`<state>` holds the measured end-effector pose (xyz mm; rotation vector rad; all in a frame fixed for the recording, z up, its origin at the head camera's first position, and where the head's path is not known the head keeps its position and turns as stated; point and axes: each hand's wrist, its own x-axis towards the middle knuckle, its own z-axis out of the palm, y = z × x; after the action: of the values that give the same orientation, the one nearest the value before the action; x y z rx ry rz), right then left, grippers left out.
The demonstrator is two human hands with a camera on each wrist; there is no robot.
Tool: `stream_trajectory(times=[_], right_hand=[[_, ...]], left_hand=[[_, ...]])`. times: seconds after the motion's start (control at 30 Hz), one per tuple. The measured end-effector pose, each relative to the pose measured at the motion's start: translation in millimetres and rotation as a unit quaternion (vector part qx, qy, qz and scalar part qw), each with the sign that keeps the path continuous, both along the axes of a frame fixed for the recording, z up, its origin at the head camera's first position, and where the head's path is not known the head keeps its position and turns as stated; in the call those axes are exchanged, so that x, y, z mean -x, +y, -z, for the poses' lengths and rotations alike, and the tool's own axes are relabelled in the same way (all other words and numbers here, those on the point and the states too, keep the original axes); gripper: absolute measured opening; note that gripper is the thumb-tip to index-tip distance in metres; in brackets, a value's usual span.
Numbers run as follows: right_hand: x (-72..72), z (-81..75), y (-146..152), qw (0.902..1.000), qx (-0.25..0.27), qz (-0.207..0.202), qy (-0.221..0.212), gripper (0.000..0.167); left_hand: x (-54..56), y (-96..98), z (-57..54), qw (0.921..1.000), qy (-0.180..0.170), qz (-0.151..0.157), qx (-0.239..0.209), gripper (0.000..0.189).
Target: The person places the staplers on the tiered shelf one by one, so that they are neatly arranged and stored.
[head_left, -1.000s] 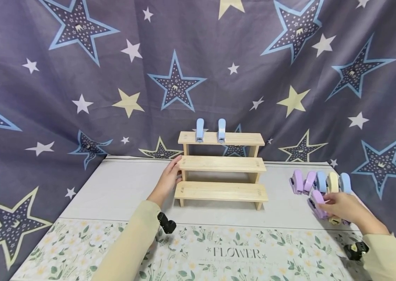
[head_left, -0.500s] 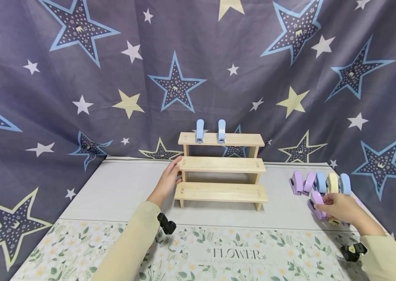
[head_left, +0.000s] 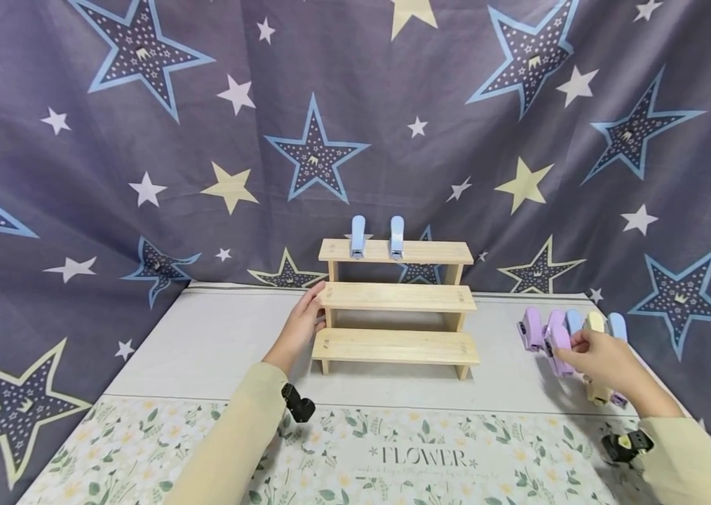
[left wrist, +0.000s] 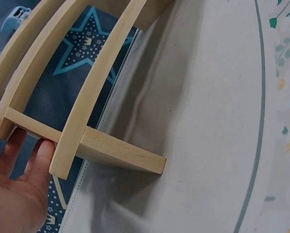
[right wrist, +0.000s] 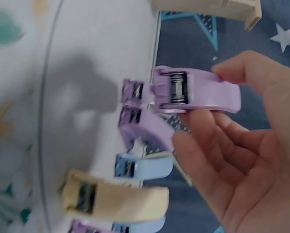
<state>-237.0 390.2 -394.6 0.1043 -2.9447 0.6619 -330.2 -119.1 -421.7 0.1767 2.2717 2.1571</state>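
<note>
At the left side of a three-tier wooden display rack [head_left: 396, 297], my left hand [head_left: 300, 324] grips the frame by the middle tier. In the left wrist view its fingers [left wrist: 40, 162] bend against the side piece. My right hand [head_left: 601, 358] pinches a purple stapler [head_left: 559, 342] between thumb and fingers; the right wrist view shows this stapler [right wrist: 198, 91] with a dark spring slot, raised over the others. Beside it stand another purple stapler [head_left: 531, 328], a blue one [head_left: 573, 321] and a cream one [head_left: 595, 321]. The right hand partly hides the group.
Two light blue staplers [head_left: 358, 237] stand on the rack's top tier. A further blue stapler [head_left: 617, 325] is at the far right. The white table mat [head_left: 217, 337] has a floral front band [head_left: 425, 484], and a star-patterned curtain [head_left: 305, 56] hangs behind.
My right hand has lifted the purple stapler from the front of the group and moved it slightly left and away from me. The left hand stays on the rack.
</note>
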Motion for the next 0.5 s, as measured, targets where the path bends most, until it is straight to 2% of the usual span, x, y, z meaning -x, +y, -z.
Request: stream_trajectory(times=[0.17, 0.33, 0.5], right_hand=[[3.0, -11.9, -19.0, 0.997, 0.026, -0.002, 0.073, 0.035], [9.7, -23.8, -40.5, 0.9848, 0.054, -0.005, 0.165, 0.029], [19.1, -35.9, -63.1, 0.9736, 0.08, -0.004, 0.214, 0.027]], left_hand=[[-0.7, 0.3, 0.2, 1.0, -0.002, 0.0, 0.003, 0.046], [-0.3, 0.3, 0.5, 1.0, -0.002, -0.001, 0.006, 0.046], [0.3, -0.1, 0.1, 1.0, -0.003, -0.004, 0.007, 0.046]])
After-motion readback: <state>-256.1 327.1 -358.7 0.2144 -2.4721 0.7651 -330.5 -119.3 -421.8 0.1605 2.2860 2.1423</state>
